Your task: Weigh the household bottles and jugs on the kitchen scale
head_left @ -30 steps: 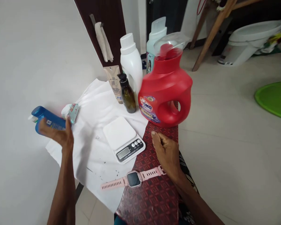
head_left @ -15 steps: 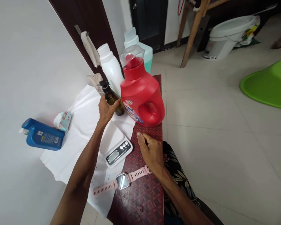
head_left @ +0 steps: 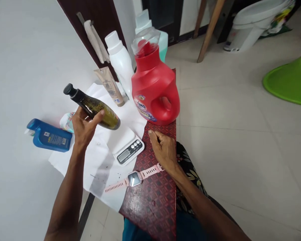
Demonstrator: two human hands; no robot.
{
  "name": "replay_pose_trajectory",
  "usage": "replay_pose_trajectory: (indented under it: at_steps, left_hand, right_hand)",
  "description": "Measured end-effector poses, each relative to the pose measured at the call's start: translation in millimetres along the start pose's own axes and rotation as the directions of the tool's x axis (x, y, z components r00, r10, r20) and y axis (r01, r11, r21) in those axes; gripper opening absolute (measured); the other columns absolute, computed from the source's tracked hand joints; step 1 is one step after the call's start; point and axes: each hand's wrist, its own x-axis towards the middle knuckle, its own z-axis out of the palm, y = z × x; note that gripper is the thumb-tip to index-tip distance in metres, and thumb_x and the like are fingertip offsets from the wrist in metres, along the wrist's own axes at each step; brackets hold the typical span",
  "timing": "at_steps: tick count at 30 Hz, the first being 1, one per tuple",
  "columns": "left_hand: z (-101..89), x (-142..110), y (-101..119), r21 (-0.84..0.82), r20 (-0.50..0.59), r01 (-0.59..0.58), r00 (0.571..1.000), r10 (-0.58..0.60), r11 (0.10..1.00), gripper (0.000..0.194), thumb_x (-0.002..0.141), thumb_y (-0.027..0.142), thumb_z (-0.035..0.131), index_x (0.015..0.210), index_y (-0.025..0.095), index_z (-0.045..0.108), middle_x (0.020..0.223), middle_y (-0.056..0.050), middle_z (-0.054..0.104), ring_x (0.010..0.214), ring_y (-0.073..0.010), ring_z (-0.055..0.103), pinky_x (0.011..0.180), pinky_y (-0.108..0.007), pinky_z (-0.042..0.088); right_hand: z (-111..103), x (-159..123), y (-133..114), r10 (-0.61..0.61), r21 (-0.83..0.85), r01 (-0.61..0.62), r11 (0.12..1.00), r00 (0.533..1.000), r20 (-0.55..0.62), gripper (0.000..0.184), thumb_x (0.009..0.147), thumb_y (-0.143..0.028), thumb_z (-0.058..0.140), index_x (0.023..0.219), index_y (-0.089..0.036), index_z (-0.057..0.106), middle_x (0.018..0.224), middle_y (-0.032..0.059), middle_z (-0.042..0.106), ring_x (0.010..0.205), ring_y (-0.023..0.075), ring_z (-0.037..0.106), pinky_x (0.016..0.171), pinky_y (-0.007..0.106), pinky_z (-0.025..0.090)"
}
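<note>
Gripped in my left hand (head_left: 86,125) is a dark green bottle (head_left: 100,112) with a black top, tilted and raised over the white cloth (head_left: 95,167). Its base hangs above the back of a white kitchen scale (head_left: 126,147), whose display and buttons face me. My right hand (head_left: 163,147) rests curled in a loose fist at the table's right edge, and I see nothing in it. Close below that hand lies a pink-strapped smartwatch (head_left: 134,179). A beige tube (head_left: 110,85) stands on its cap behind the scale.
A red detergent jug (head_left: 157,90), a white bottle (head_left: 120,63) and a teal-filled bottle (head_left: 163,43) crowd the far end of the patterned table (head_left: 150,201). At left are a blue bottle (head_left: 51,135) and a small packet (head_left: 67,122). A green chair (head_left: 291,80) stands on the right.
My left hand has lifted the dark green bottle from beside the red jug and carried it left, tilting it. The beige tube now shows fully. My right hand stays in place.
</note>
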Motion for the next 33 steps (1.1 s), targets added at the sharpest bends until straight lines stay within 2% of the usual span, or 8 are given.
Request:
replay_pose_trajectory:
  at_steps: [3,6,16,21,25,28,31,33]
  left_hand:
    - [-10.3,-23.1,2.7,0.024,0.036,0.031,0.999,-0.032,0.999,0.044,0.077,0.05,0.089,0.102,0.019,0.072,0.1,-0.006,0.077,0.088,-0.0217,0.074,0.078,-0.034,0.062]
    - [-7.7,-39.1,-0.5,0.042,0.071,0.078,0.994,-0.08,0.996,0.045,0.074,0.05,0.09,0.102,0.019,0.071,0.1,-0.006,0.077,0.088,-0.0217,0.074,0.077,-0.034,0.062]
    - [1.0,-50.4,-7.6,0.015,0.137,0.103,0.985,-0.104,0.995,0.057,0.076,0.052,0.091,0.118,0.022,0.069,0.11,-0.007,0.076,0.1,-0.0239,0.074,0.085,-0.038,0.063]
    - [-2.7,-56.4,-17.0,0.025,0.129,0.05,0.99,-0.052,0.998,0.071,0.074,0.06,0.091,0.128,0.024,0.063,0.126,-0.011,0.071,0.113,-0.0288,0.071,0.096,-0.047,0.062]
    - [-9.1,-60.3,-15.8,0.042,0.117,-0.023,0.993,0.018,0.999,0.095,0.071,0.063,0.093,0.15,0.031,0.052,0.151,-0.014,0.057,0.13,-0.0346,0.065,0.105,-0.054,0.059]
    - [-8.0,-64.6,-10.7,0.108,0.075,-0.042,0.997,0.034,0.993,0.111,0.068,0.065,0.095,0.16,0.035,0.041,0.162,-0.016,0.048,0.139,-0.0381,0.059,0.111,-0.06,0.055]
    - [2.7,-69.2,-9.1,0.176,0.003,-0.018,1.0,0.018,0.984,0.113,0.063,0.064,0.097,0.157,0.031,0.045,0.159,-0.017,0.051,0.14,-0.0382,0.058,0.112,-0.06,0.054]
    - [13.1,-71.6,-10.6,0.176,-0.021,0.045,0.999,-0.042,0.983,0.099,0.063,0.062,0.098,0.144,0.025,0.057,0.145,-0.016,0.063,0.129,-0.0357,0.065,0.106,-0.056,0.059]
  right_hand:
    - [0.6,-1.3,-0.9,0.004,-0.007,-0.004,1.0,1.0,0.0,0.05,0.103,-0.048,0.045,0.06,-0.025,0.036,0.051,-0.0057,0.033,0.052,0.0121,0.031,0.058,0.033,0.021]
    - [1.1,-2.0,-1.6,0.002,-0.015,-0.002,1.0,1.0,0.002,0.05,0.104,-0.048,0.045,0.06,-0.025,0.037,0.052,-0.0056,0.034,0.053,0.0122,0.032,0.058,0.033,0.022]
    - [1.8,-2.8,0.7,0.032,-0.026,-0.032,0.999,0.999,0.003,0.051,0.104,-0.051,0.044,0.061,-0.025,0.037,0.053,-0.0054,0.035,0.053,0.0122,0.033,0.06,0.033,0.022]
    - [1.8,-2.8,1.5,0.042,-0.025,-0.042,0.999,0.999,0.009,0.052,0.104,-0.053,0.044,0.061,-0.025,0.039,0.053,-0.0053,0.036,0.053,0.0124,0.034,0.06,0.033,0.021]
    - [2.2,-3.0,1.9,0.028,-0.015,-0.028,0.999,1.0,0.006,0.051,0.104,-0.052,0.044,0.061,-0.025,0.038,0.053,-0.0054,0.036,0.053,0.0124,0.033,0.06,0.033,0.022]
    - [2.6,-3.2,1.9,0.034,-0.021,-0.034,0.999,0.999,0.009,0.051,0.104,-0.052,0.044,0.061,-0.025,0.039,0.053,-0.0052,0.037,0.053,0.0126,0.034,0.06,0.034,0.022]
    - [2.8,-3.1,2.2,0.035,-0.016,-0.035,0.999,0.999,0.012,0.051,0.104,-0.053,0.044,0.061,-0.025,0.039,0.053,-0.0049,0.038,0.053,0.0127,0.034,0.06,0.033,0.023]
    - [2.6,-2.8,2.8,0.031,-0.014,-0.031,0.999,0.999,0.01,0.051,0.104,-0.053,0.044,0.061,-0.025,0.039,0.053,-0.0047,0.039,0.053,0.0128,0.035,0.06,0.033,0.023]
